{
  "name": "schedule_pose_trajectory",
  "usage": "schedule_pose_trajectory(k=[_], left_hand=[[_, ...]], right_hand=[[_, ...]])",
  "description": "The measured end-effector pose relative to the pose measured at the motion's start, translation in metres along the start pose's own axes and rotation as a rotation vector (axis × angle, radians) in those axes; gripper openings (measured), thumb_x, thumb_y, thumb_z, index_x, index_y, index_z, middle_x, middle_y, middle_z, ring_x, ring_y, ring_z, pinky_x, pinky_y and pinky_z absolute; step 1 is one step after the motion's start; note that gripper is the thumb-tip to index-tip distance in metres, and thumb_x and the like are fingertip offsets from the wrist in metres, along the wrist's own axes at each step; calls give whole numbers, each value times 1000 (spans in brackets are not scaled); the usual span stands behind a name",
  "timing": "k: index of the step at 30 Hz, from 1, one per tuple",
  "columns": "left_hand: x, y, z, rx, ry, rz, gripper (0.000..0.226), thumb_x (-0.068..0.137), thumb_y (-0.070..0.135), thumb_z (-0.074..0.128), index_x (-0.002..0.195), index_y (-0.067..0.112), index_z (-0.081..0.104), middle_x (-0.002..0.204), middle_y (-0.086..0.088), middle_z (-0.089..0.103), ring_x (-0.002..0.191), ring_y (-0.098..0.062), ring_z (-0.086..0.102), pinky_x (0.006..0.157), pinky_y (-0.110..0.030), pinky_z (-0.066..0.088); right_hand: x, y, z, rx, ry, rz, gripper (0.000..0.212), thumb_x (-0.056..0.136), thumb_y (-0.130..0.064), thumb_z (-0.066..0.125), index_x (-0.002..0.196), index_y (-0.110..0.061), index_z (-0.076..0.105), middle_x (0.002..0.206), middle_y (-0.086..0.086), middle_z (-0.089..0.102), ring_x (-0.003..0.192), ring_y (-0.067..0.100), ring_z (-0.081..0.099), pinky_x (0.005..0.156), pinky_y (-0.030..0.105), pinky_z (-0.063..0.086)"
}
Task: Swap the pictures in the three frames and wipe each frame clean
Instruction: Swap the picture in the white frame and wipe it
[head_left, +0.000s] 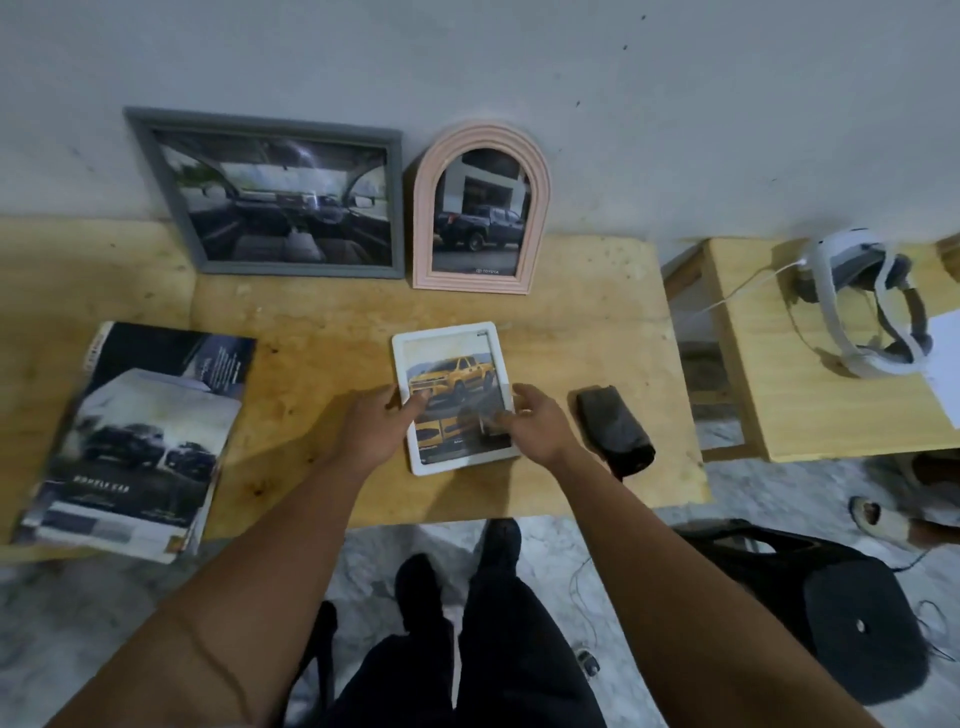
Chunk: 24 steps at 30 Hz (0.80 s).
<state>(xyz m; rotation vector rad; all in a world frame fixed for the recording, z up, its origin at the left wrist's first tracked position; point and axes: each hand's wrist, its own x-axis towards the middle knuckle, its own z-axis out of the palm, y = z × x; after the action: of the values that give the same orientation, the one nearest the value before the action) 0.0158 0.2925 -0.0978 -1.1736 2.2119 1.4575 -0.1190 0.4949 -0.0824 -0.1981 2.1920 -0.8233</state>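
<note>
Small white rectangular frame w/ yellow pickup pic (453, 395) lies flat on the wooden surface (322, 322), betw. both hands. Left hand (382, 423) rests fingers on its left edge, thumb on the glass; right hand (530, 421) touches its lower right w/ relaxed fingers, neither clamped round it. Dark folded cloth (615, 434) just right. Magazine stack (140, 441) far left. Behind, against wall: grey rectangular frame (270, 195), pink arched frame (480, 208), pic marked "TOYOTA".
</note>
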Motion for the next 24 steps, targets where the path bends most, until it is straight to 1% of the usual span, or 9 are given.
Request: schedule_pose_trajectory(k=[6,9,11,13,15,16,19,21,24], left_hand=[[-9,17,19,-214,20,-103,42,95,64,61,120,31,69,107,12,70,100,-15,66,82,-32,47],[-17,33,27,-233,47,-117,30,96,61,62,116,40,63,96,27,63,91,-3,63,76,-28,47],[-18,46,37,-248,35,-121,26,97,59,61,117,43,61,98,28,63,94,-2,65,71,-22,47],[-19,63,51,-248,13,-106,44,91,72,60,126,44,61,111,24,67,102,-6,67,81,-24,53],[-11,81,67,-248,41,-63,83,78,90,57,142,38,58,131,15,67,113,-12,68,97,-39,57],[-9,96,73,-255,31,-50,83,79,88,59,144,37,57,134,12,67,111,-11,68,97,-40,57],[4,151,91,-254,-11,40,48,95,58,66,137,35,62,122,9,73,87,1,73,70,-20,54],[19,186,104,-237,-38,98,46,95,53,68,136,34,62,120,10,73,86,1,72,62,-15,51],[43,229,119,-201,-42,151,59,90,60,71,142,38,55,129,12,66,109,-8,65,82,-31,56]], right_hand=[[16,-9,10,116,51,62,53,85,-48,72,128,-18,64,117,5,71,93,20,65,76,30,50],[19,-5,-7,89,55,17,51,85,-57,69,122,-22,67,114,4,72,95,21,68,82,37,58],[22,0,-24,87,88,-21,55,81,-59,69,125,-25,63,117,7,68,97,22,68,86,40,59],[23,3,-47,93,127,-32,63,78,-63,70,130,-30,59,120,5,64,101,22,67,88,41,59],[23,8,-77,111,169,-43,62,80,-63,71,132,-32,57,120,2,60,103,21,64,89,42,58],[22,10,-94,121,188,-54,61,82,-60,72,134,-31,57,121,1,59,105,20,63,90,42,58],[37,24,-144,108,261,-68,61,84,-54,72,137,-29,55,125,1,60,107,21,64,92,43,58],[53,29,-174,120,310,-74,62,82,-55,72,136,-29,55,123,-1,63,104,20,66,90,45,59],[78,28,-206,179,326,-104,62,83,-55,73,136,-30,52,124,-2,63,105,18,68,88,44,60]])
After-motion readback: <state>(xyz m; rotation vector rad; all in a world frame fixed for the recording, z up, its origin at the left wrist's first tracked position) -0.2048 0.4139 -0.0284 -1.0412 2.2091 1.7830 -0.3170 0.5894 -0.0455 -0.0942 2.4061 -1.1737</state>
